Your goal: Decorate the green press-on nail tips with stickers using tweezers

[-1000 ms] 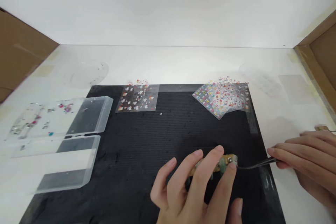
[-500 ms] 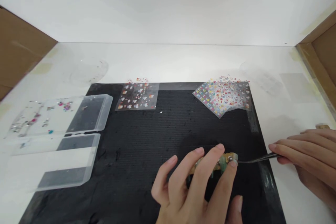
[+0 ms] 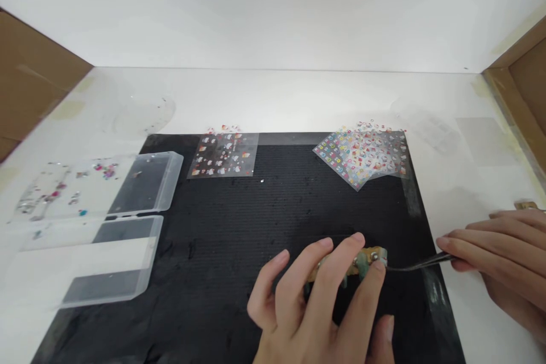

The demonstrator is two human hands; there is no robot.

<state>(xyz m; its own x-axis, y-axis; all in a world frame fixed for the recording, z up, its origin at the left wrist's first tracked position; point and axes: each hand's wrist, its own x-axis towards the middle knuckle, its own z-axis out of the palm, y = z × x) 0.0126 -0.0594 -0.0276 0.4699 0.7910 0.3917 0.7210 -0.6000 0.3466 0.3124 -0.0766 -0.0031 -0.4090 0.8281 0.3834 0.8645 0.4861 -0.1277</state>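
Observation:
My left hand (image 3: 324,307) lies over a yellowish, wood-like bar (image 3: 367,256) that carries green false nail tips (image 3: 363,267) and small round metal knobs. The fingers hold it against the black mat, and the index fingertip presses on its right end, beside a pale nail tip (image 3: 383,254). Much of the bar is covered by the fingers. In my right hand (image 3: 499,256), pinched between thumb and fingers, is a pair of dark tweezers (image 3: 426,262). Their thin tip points left and is close to the bar's right end; whether it grips anything I cannot tell.
Under the work is a black ridged mat (image 3: 230,250). An open clear case (image 3: 149,182) with colored gems lies left. Sticker sheets (image 3: 224,156) (image 3: 358,156) lie along the mat's far edge. A single gem (image 3: 262,181) rests on the mat. Another wooden piece (image 3: 525,205) sits behind my right hand.
The tweezers' tip has dropped slightly at the right end of the bar. Both hands stay almost in place, and the left keeps its hold on the bar.

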